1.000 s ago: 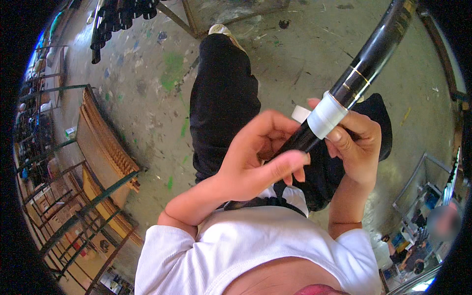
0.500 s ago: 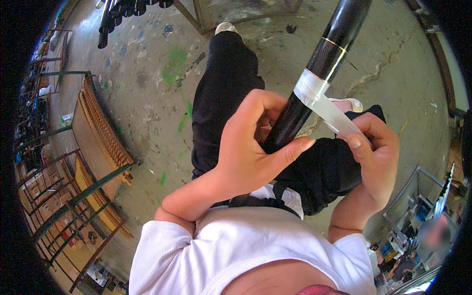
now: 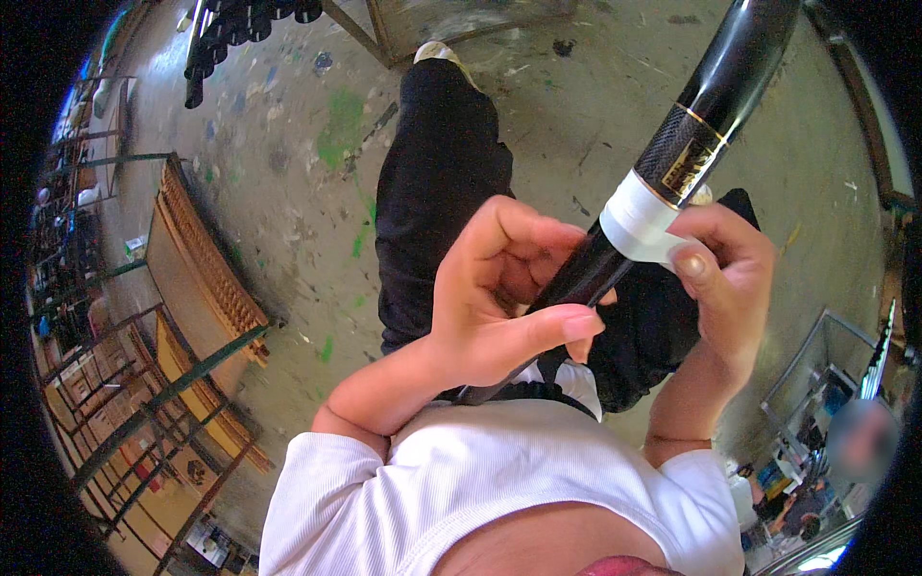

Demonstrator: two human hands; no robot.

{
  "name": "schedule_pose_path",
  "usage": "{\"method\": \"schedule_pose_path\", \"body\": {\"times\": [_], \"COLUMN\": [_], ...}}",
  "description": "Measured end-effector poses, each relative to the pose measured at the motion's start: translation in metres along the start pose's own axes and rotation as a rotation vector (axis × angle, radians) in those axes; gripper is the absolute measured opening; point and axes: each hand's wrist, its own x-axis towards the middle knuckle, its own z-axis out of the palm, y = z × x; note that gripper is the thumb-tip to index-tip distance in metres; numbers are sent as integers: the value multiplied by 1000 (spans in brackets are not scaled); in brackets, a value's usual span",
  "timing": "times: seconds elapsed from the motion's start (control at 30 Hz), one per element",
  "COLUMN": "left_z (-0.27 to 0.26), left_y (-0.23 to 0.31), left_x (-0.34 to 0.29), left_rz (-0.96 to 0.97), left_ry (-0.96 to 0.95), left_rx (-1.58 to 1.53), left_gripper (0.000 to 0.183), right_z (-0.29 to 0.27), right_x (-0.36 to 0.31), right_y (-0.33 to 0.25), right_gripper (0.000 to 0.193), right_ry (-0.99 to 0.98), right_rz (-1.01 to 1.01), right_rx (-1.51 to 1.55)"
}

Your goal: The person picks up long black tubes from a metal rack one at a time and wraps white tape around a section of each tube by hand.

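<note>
A glossy black pole (image 3: pixel 738 72) slants from the upper right down toward my waist. It has a patterned band (image 3: pixel 663 154) with gold trim lines. Just below that band, translucent white tape (image 3: pixel 629 219) circles the pole, and its free end runs to my right hand (image 3: pixel 725 283). Thumb and bent forefinger pinch that end close beside the pole. My left hand (image 3: pixel 485 298) curls loosely round the pole below the tape, the thumb reaching across in front. The fingers behind the pole are partly hidden.
Several black tubes (image 3: pixel 235 34) lie on a support at the upper left. Metal racks with wooden boards (image 3: pixel 197 264) stand to the left. At lower right are a metal frame (image 3: pixel 797 370) and another person (image 3: pixel 860 442). My black-trousered legs (image 3: pixel 437 173) extend over the stained concrete floor (image 3: pixel 317 202).
The pole has shifted right and turned, showing gold marking on its band. The free length of tape is shorter, and my right hand is nearer the pole. My left fingers have loosened.
</note>
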Motion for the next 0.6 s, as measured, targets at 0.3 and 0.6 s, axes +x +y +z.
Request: {"method": "schedule_pose_path", "body": {"times": [0.3, 0.6], "left_z": [5, 8], "left_y": [-3, -4], "left_x": [4, -11], "left_rz": [114, -197], "left_ry": [-204, -9], "left_rx": [610, 145], "left_gripper": [56, 40], "right_z": [25, 17], "right_x": [7, 6], "right_y": [13, 15], "right_gripper": [38, 35], "right_ry": [-88, -177], "right_rz": [-148, -122], "right_rx": [380, 507]}}
